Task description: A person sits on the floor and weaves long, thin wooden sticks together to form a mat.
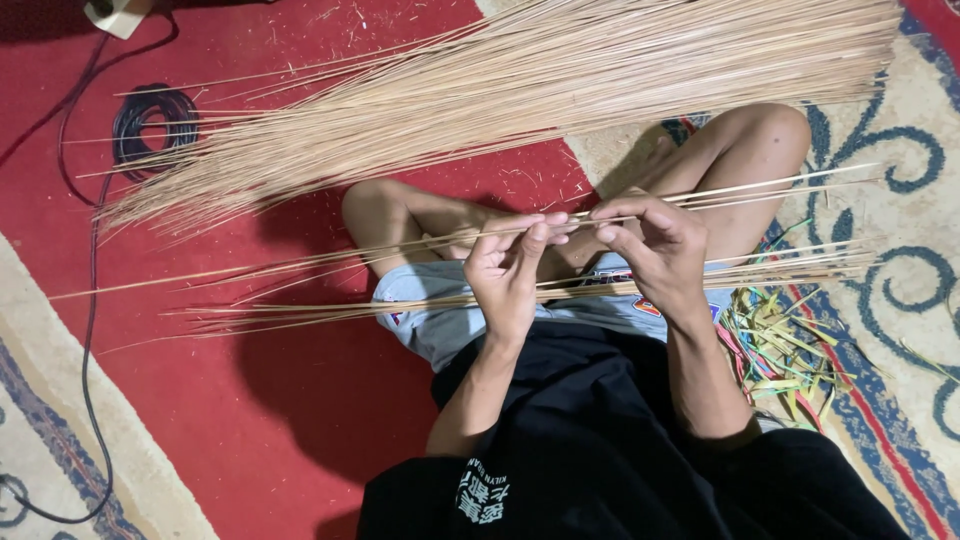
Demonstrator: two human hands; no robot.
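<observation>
My left hand [510,265] and my right hand [655,245] are raised over my crossed legs, fingertips close together. Both pinch the same few long thin tan sticks [300,258] that run level from far left to far right. A second small bundle of sticks [330,310] lies across my lap under my hands. A big sheaf of the same sticks [500,85] lies on the floor beyond my knees.
I sit on a red carpet [260,400] with a beige and blue patterned border [900,200]. Green and yellow leaf strips [780,350] are piled by my right thigh. A coiled black cable [150,125] lies at the left.
</observation>
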